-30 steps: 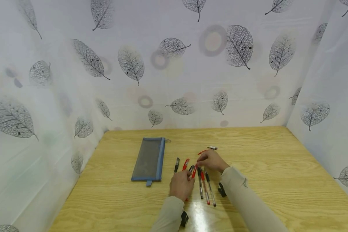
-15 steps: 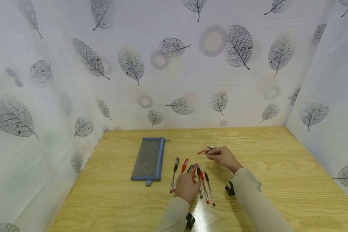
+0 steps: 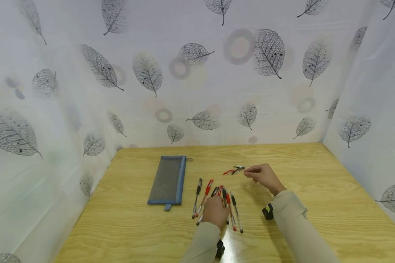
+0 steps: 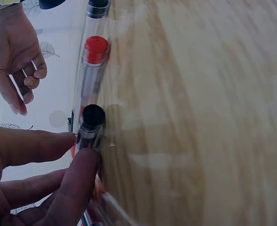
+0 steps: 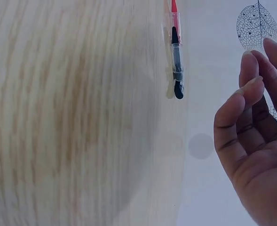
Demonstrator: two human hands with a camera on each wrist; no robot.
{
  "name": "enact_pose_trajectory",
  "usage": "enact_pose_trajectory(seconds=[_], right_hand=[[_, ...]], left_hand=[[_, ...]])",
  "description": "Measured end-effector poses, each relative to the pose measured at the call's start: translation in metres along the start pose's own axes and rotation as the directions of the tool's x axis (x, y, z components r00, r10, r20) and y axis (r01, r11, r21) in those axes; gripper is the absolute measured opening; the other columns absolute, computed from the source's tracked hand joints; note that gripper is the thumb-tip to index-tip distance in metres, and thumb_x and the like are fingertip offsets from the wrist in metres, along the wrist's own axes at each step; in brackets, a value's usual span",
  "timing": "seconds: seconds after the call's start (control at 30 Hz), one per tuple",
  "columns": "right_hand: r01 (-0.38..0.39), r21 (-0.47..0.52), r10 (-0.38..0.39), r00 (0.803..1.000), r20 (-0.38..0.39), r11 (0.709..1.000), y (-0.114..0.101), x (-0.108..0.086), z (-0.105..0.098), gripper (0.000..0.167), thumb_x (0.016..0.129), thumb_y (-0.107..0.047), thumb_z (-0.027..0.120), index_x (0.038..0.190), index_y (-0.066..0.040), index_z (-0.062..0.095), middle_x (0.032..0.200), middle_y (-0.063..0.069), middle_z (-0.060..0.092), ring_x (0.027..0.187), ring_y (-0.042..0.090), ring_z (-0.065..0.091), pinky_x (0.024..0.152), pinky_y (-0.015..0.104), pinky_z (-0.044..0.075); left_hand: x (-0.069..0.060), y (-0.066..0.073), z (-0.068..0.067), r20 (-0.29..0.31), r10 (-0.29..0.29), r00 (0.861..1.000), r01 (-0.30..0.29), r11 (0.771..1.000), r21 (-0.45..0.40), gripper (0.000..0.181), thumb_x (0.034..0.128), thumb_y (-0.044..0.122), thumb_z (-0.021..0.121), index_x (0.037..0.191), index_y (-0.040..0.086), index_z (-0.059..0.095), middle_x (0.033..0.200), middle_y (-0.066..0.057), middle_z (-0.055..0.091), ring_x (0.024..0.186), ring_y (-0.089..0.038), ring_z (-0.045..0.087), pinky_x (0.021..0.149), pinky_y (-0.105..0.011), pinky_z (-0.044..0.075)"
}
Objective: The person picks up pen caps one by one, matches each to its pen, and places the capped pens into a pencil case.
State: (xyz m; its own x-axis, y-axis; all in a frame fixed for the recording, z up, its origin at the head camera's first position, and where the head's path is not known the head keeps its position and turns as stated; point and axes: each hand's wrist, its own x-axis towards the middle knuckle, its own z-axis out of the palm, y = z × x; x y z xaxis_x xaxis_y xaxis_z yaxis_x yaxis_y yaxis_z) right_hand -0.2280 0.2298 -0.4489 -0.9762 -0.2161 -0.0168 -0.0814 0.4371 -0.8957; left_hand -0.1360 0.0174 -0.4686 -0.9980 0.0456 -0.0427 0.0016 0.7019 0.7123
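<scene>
Several red and black gel pens lie side by side on the table, among them a red pen (image 3: 209,187) and a black pen (image 3: 235,204). Over the middle of the row is my left hand (image 3: 215,211). Its thumb and index finger pinch the end of a black pen (image 4: 92,118), seen close up in the left wrist view beside a red-ended pen (image 4: 96,49). My right hand (image 3: 266,178) hovers to the right of a few small pen caps (image 3: 239,167), apart from them. Its fingers (image 5: 230,127) are loosely curved around nothing.
A blue-edged mesh zip pouch (image 3: 167,180) lies flat left of the pens, its pull ring at the top right. The wood-grain table (image 3: 118,226) meets a leaf-print sheet (image 3: 210,91) at the back and sides.
My right hand has moved right and away from the pens, past the caps. Across the row, my left hand has shifted slightly right, uncovering pens at the left.
</scene>
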Motion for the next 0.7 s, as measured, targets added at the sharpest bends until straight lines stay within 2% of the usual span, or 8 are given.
enact_pose_trajectory(seconds=[0.1,0.13,0.2,0.4,0.53,0.6,0.7], right_hand=[[0.002,0.003,-0.002,1.0,-0.011,1.0,-0.001,-0.001,-0.002,0.039,0.093,-0.024,0.065,0.114,0.009,0.065,0.103,0.016,0.068,0.074,0.03,0.055,0.067,0.043,0.049],[0.003,0.001,-0.003,1.0,-0.012,1.0,-0.002,-0.001,-0.003,0.039,0.093,-0.024,0.065,0.114,0.009,0.065,0.103,0.016,0.068,0.074,0.028,0.054,0.066,0.042,0.048],[0.002,0.001,-0.002,1.0,-0.011,1.0,-0.002,0.0,-0.005,0.038,0.094,-0.023,0.065,0.114,0.009,0.065,0.104,0.017,0.068,0.073,0.027,0.053,0.067,0.043,0.048],[-0.015,-0.004,0.015,1.0,0.0,1.0,-0.009,-0.004,-0.011,0.035,0.096,-0.019,0.061,0.115,0.011,0.064,0.102,0.02,0.066,0.071,0.025,0.052,0.07,0.045,0.048],[-0.017,0.007,0.017,1.0,-0.004,1.0,-0.008,-0.002,-0.012,0.036,0.096,-0.019,0.062,0.115,0.012,0.063,0.098,0.02,0.066,0.066,0.02,0.049,0.071,0.044,0.048],[-0.015,0.019,0.015,1.0,-0.004,1.0,0.001,0.002,-0.012,0.039,0.095,-0.022,0.062,0.115,0.011,0.063,0.099,0.021,0.066,0.064,0.018,0.048,0.07,0.042,0.047],[-0.025,0.026,0.025,1.0,-0.002,0.999,0.0,0.002,-0.012,0.038,0.096,-0.022,0.062,0.115,0.01,0.064,0.098,0.017,0.066,0.064,0.019,0.048,0.069,0.042,0.046]], left_hand=[[-0.001,0.002,0.002,0.006,-0.021,1.0,0.021,1.0,-0.006,0.023,0.0828,0.0,0.067,0.062,0.006,0.058,0.05,-0.001,0.046,0.041,-0.012,0.034,0.036,-0.026,0.027],[-0.001,0.003,0.002,0.007,-0.027,1.0,0.027,1.0,0.003,0.025,0.0828,0.001,0.067,0.061,0.007,0.056,0.049,-0.001,0.045,0.04,-0.011,0.032,0.036,-0.025,0.026],[0.0,0.004,0.004,0.004,-0.038,0.999,0.038,0.999,0.022,0.027,0.0827,0.002,0.068,0.06,0.008,0.054,0.048,0.001,0.045,0.039,-0.01,0.034,0.035,-0.024,0.027],[0.001,0.007,0.008,0.052,-0.092,0.994,0.092,0.996,-0.001,0.031,0.0816,-0.001,0.066,0.055,0.008,0.054,0.046,-0.001,0.045,0.036,-0.011,0.036,0.032,-0.024,0.028],[0.0,0.007,0.007,0.049,-0.068,0.996,0.066,0.997,0.037,0.038,0.081,0.0,0.066,0.05,0.011,0.047,0.043,0.002,0.04,0.036,-0.01,0.034,0.033,-0.024,0.027],[-0.001,0.007,0.007,0.037,-0.057,0.998,0.054,0.996,0.066,0.041,0.0797,0.001,0.067,0.048,0.013,0.043,0.042,0.005,0.035,0.037,-0.01,0.032,0.034,-0.024,0.026],[0.0,0.007,0.009,0.018,-0.048,0.999,0.045,0.994,0.1,0.045,0.0774,0.003,0.069,0.046,0.015,0.039,0.04,0.007,0.03,0.038,-0.009,0.031,0.034,-0.024,0.026]])
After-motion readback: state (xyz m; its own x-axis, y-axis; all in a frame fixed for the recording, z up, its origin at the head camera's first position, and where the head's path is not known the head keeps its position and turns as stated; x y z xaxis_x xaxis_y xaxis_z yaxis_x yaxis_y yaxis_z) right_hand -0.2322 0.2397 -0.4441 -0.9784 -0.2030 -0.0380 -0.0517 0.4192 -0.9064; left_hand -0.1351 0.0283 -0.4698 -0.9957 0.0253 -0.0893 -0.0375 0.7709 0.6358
